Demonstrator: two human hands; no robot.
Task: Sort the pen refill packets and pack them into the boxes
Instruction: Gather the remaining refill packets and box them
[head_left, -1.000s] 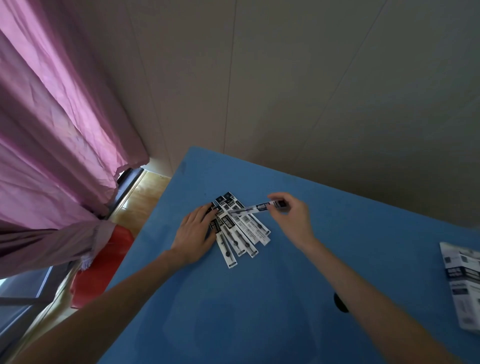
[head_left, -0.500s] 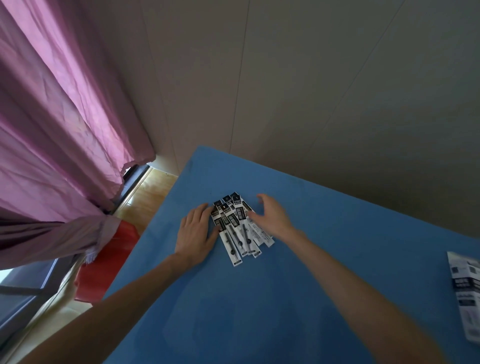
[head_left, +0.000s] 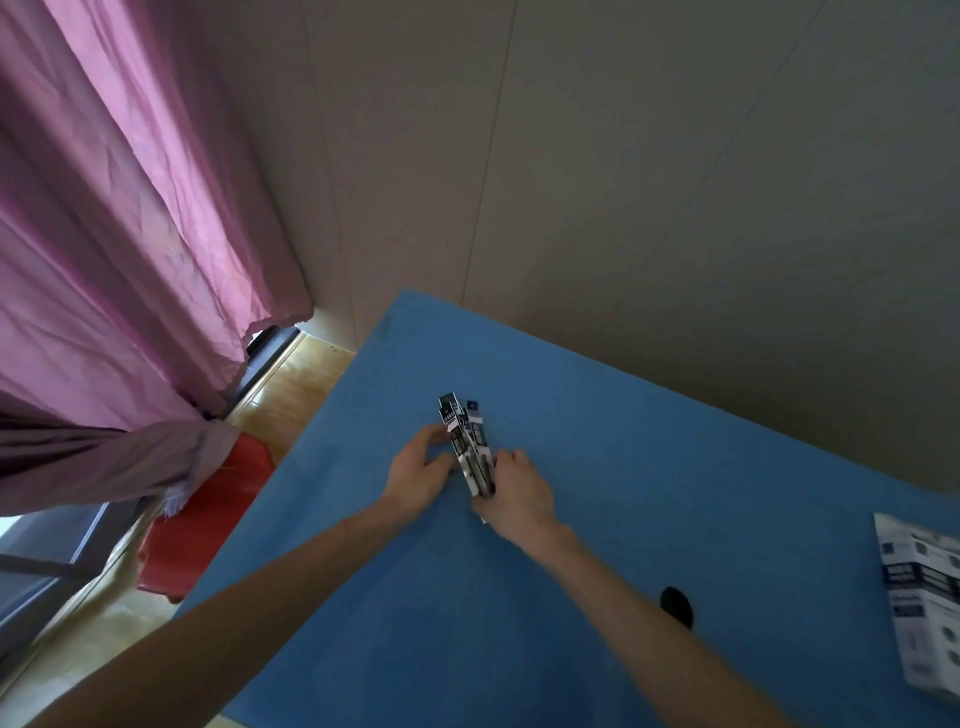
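- Refill packets (head_left: 470, 447): a bundle of slim black-and-white sleeves, gathered roughly parallel and standing up off the blue tabletop (head_left: 649, 467), upper ends fanned a little and uneven.
- Right hand (head_left: 511, 491): fingers curled round the lower end of the bundle, gripping it from the right side. The bottom tips of the packets are hidden behind this hand.
- Left hand (head_left: 418, 470): just beside the bundle on its left; thumb and forefinger curve toward the packets at mid-height. Whether the fingertips actually pinch them or only steady them, cannot tell.
- Handling, as a judgement: light, thin, probably glossy film or card round stiff narrow refills. Individual sleeves are likely to slide past one another and splay out if held at one end only. Best hold looks to be round the middle of the bundle, squeezing the flat faces together, with the ends tapped level on the tabletop first.
- Box (head_left: 922, 613): white with dark printed panels, at the right edge of the tabletop, well apart from the hands and partly cut off by the picture edge. Whether it is open, or what is inside, cannot tell.
- Small dark spot (head_left: 676, 607) on the tabletop beside the right forearm; too unclear to identify.
- Packing not yet begun, by the look of it: all visible packets are in the bundle.
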